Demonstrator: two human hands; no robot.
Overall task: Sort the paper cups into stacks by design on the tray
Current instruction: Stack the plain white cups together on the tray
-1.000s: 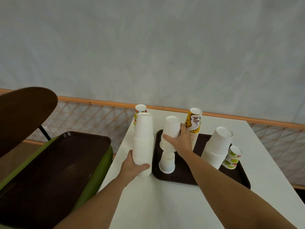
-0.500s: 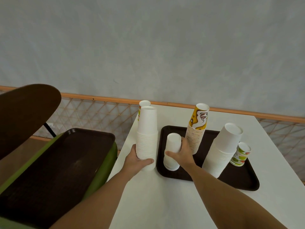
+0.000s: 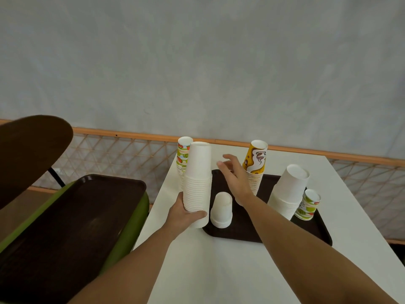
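My left hand [image 3: 182, 216] grips the base of a tall stack of plain white cups [image 3: 197, 178] standing upside down on the table just left of the dark brown tray [image 3: 238, 233]. My right hand [image 3: 235, 178] hovers open above the tray's back left, holding nothing. Below it a short stack of white cups [image 3: 221, 210] stands on the tray. Also on the tray are a yellow-patterned stack [image 3: 255, 165], a leaning white stack [image 3: 289, 190] and a short fruit-print stack [image 3: 308, 205]. Another fruit-print stack [image 3: 182, 156] stands behind the held stack.
The white table [image 3: 219, 270] ends at its left edge beside a green cart carrying an empty dark tray [image 3: 65, 220]. A dark rounded chair back [image 3: 28, 150] sits far left. A wooden rail with mesh [image 3: 131, 137] runs behind the table.
My right hand set the short white stack down on the tray, let go and lifted up toward the back. The left hand kept hold of the tall white stack.
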